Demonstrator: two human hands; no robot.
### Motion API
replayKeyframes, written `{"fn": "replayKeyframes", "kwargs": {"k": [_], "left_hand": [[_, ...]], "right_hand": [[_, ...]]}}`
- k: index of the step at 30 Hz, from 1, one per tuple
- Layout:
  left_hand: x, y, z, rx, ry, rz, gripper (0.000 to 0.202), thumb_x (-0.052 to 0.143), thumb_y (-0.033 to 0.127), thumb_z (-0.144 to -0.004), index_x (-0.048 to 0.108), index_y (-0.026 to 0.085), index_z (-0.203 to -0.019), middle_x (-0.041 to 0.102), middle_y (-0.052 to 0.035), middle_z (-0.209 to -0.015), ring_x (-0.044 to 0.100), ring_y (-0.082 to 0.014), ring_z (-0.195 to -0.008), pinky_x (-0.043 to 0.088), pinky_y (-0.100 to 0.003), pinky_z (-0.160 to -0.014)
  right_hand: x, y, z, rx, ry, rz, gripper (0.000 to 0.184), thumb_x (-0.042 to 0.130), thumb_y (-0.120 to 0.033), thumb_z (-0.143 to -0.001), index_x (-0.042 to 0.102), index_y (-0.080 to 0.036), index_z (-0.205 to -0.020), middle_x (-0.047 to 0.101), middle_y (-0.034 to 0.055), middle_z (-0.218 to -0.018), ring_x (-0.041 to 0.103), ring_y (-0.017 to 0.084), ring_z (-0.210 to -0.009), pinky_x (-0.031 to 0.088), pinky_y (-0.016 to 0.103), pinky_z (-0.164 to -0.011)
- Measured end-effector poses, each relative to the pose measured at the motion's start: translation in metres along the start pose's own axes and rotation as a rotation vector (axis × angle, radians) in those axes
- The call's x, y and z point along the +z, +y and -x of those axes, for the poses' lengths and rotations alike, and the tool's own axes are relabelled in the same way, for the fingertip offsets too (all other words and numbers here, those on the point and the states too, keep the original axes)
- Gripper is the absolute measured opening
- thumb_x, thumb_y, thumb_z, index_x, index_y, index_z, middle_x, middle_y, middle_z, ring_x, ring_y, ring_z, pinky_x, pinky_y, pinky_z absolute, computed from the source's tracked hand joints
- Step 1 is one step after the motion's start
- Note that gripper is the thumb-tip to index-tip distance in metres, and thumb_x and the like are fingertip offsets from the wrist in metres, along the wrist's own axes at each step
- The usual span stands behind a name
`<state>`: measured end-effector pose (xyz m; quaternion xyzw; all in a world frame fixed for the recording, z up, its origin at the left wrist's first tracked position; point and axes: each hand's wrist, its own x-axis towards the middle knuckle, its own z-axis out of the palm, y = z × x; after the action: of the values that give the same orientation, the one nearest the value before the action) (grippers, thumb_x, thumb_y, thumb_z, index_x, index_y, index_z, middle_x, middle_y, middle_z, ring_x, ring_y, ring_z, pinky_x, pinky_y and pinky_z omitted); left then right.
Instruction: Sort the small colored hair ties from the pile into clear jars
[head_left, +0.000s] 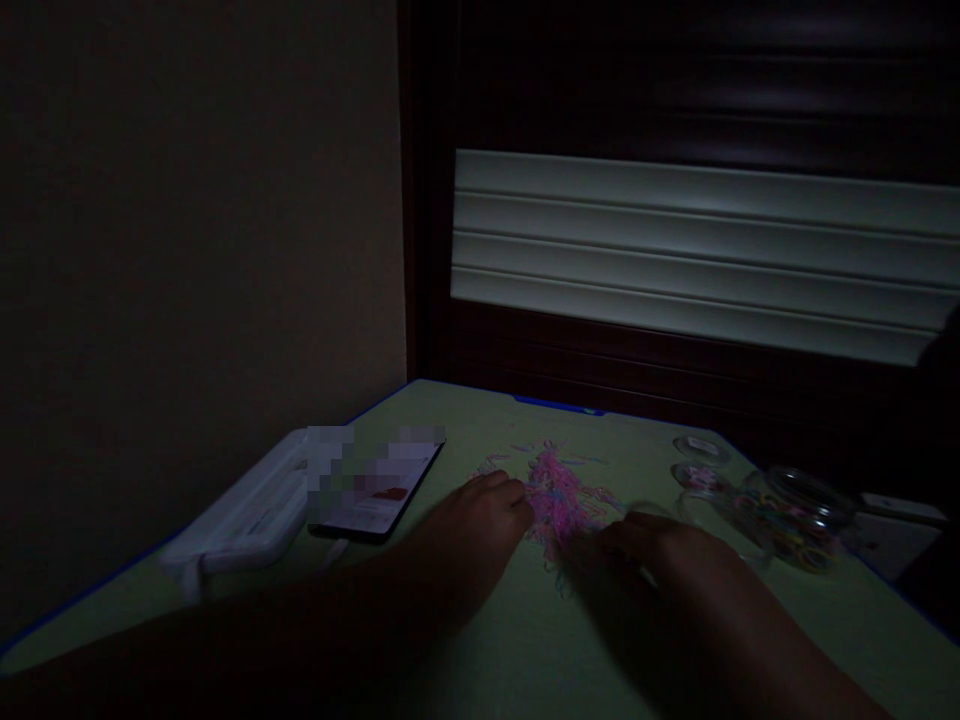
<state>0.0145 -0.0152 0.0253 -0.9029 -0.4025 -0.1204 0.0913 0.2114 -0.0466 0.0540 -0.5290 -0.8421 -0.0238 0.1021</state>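
A loose pile of small, mostly pink rubber bands lies on the pale green tabletop, with a few blue and pale ones among them. My left hand rests at the pile's left edge, fingers curled and closed; whatever is in them is hidden. On the other side, my right hand is low over the table by the pile's lower right edge. Its fingers are bent together, and dim light and blur hide anything between them.
A phone with a lit, partly pixelated screen leans against a white case at left. To the right stand a clear jar of coloured bands, a small round container and a white box. A wall borders the left.
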Motion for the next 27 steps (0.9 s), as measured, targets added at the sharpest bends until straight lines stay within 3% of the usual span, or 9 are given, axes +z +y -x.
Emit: {"fn": "replayKeyframes", "kwargs": {"k": [8,19,23,27], "left_hand": [[-0.003,0.001,-0.002,-0.009,-0.033,0.013,0.021,0.038,0.010,-0.088,0.059,0.013,-0.083,0.058,-0.0060,-0.086,0.049,-0.0180,-0.082,0.041,-0.029,-0.078],[-0.004,-0.002,-0.001,0.042,0.111,-0.001,0.019,0.040,0.009,-0.088,0.055,0.013,-0.077,0.054,-0.0053,-0.082,0.048,-0.0176,-0.078,0.041,-0.029,-0.072],[-0.001,-0.001,0.000,0.091,0.210,0.127,0.018,0.040,0.011,-0.089,0.057,0.013,-0.083,0.056,-0.0059,-0.084,0.049,-0.0179,-0.081,0.041,-0.031,-0.075],[0.007,0.007,0.000,0.113,0.323,0.395,0.013,0.047,0.012,-0.086,0.060,0.013,-0.085,0.059,-0.0050,-0.084,0.052,-0.0160,-0.081,0.040,-0.029,-0.076]], "right_hand": [[-0.003,-0.006,0.003,0.032,0.009,0.031,0.019,0.048,-0.014,-0.080,0.064,-0.020,-0.074,0.064,0.0024,-0.072,0.061,0.014,-0.063,0.039,0.019,-0.051],[0.000,-0.003,0.000,0.014,0.005,-0.018,0.019,0.047,-0.020,-0.081,0.064,-0.020,-0.073,0.063,0.0026,-0.071,0.059,0.014,-0.060,0.039,0.021,-0.051],[0.004,-0.002,0.000,0.038,0.077,-0.027,0.020,0.046,-0.019,-0.082,0.063,-0.020,-0.070,0.063,0.0025,-0.070,0.059,0.014,-0.061,0.039,0.022,-0.053],[0.006,0.002,0.002,0.006,0.088,-0.072,0.020,0.046,-0.022,-0.083,0.062,-0.022,-0.072,0.062,0.0010,-0.070,0.058,0.014,-0.061,0.040,0.022,-0.054]]}}
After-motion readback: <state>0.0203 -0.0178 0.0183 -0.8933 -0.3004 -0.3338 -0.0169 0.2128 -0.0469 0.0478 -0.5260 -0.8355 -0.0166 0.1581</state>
